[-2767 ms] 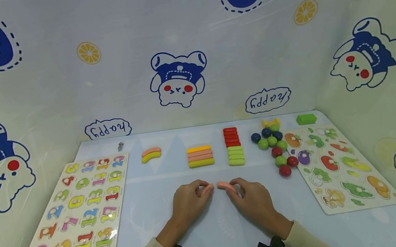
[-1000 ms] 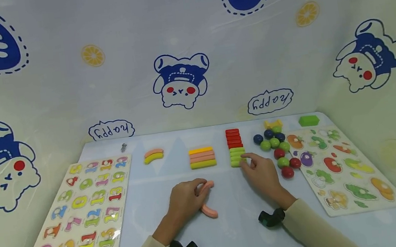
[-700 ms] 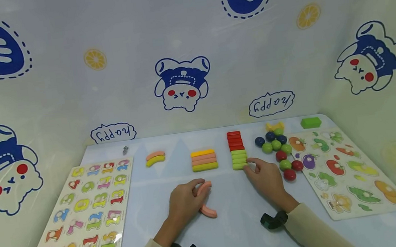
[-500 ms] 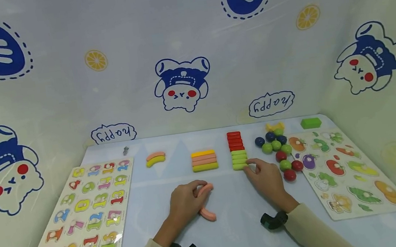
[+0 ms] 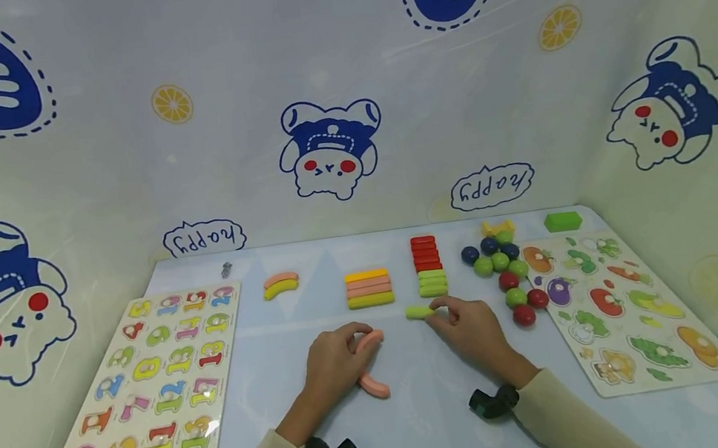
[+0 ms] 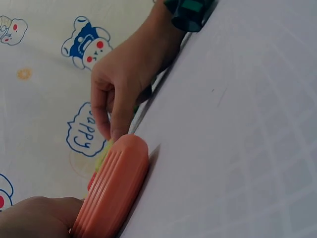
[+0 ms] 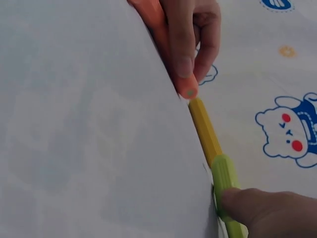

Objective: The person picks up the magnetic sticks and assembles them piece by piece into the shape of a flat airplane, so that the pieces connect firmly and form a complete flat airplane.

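My left hand (image 5: 338,365) pinches a salmon-pink curved stick (image 5: 369,339) near the middle of the table. A second salmon-pink curved stick (image 5: 374,387) lies just in front of it, and the two form a bent line; whether their ends touch is hidden by my fingers. In the left wrist view a ridged salmon-pink stick (image 6: 116,183) fills the foreground. My right hand (image 5: 473,333) pinches a light green stick (image 5: 417,312) between thumb and finger, just in front of the light green sticks (image 5: 433,284) stacked in line with red sticks (image 5: 426,253).
Yellow and pink sticks (image 5: 369,288) lie in a row behind my hands, and two curved sticks (image 5: 281,286) farther left. A number board (image 5: 217,361) stands left; a vegetable board (image 5: 683,375) right. Beside it are loose balls (image 5: 523,315) and a green block (image 5: 563,221).
My right hand laid its pink curved stick down in front of my left hand, reached to the green row, and has drawn the nearest green stick off toward the front left.
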### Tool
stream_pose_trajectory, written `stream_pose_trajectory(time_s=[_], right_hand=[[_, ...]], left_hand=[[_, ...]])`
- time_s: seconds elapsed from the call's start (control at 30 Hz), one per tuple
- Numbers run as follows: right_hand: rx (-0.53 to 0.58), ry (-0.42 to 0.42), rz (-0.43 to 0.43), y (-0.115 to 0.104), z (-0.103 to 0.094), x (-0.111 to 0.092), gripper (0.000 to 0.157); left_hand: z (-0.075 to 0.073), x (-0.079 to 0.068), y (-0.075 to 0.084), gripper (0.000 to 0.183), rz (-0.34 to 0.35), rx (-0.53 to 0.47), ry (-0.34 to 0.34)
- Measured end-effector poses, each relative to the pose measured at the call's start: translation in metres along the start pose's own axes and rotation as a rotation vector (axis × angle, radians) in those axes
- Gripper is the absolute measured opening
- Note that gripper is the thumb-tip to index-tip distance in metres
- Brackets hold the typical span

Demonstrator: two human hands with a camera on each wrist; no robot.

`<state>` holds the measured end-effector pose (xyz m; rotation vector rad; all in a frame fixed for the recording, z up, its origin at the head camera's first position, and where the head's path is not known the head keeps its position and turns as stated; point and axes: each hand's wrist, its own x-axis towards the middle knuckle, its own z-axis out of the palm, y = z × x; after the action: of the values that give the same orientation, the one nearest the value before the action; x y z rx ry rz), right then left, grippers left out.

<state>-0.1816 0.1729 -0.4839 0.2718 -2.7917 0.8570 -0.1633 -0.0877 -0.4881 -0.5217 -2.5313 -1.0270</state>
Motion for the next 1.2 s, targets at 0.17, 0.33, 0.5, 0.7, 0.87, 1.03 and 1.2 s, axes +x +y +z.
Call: stream_pose_trajectory(time_s=[0.17,0.33,0.5,0.7,0.87,1.03,1.2], right_hand=[[-0.005,-0.011,-0.08,-0.009,0.004,-0.005,0.023],[-0.025,-0.018,-0.16,-0.016,0.009,-0.01,0.022],[-0.028,-0.04,-0.203,-0.023,0.01,-0.013,0.023],[-0.012,-0.043,-0.223,-0.027,0.011,-0.015,0.022],[0.022,-0.036,-0.251,-0.029,0.012,-0.015,0.023],[0.119,-0.095,-0.385,-0.029,0.012,-0.016,0.02],[0.194,-0.138,-0.452,-0.028,0.014,-0.017,0.012]], left_hand=[[0.001,0.0,-0.001,0.022,-0.009,-0.018,0.015],[0.0,0.0,0.0,0.023,-0.004,-0.008,0.016],[0.0,0.0,0.001,0.024,-0.009,0.001,-0.011],[0.001,0.0,0.001,0.024,0.004,0.011,-0.016],[0.001,0.001,-0.001,0.024,0.014,0.023,-0.006],[0.002,0.001,-0.001,0.023,0.026,0.032,-0.005],[0.002,-0.001,0.001,0.023,0.095,0.032,-0.043]])
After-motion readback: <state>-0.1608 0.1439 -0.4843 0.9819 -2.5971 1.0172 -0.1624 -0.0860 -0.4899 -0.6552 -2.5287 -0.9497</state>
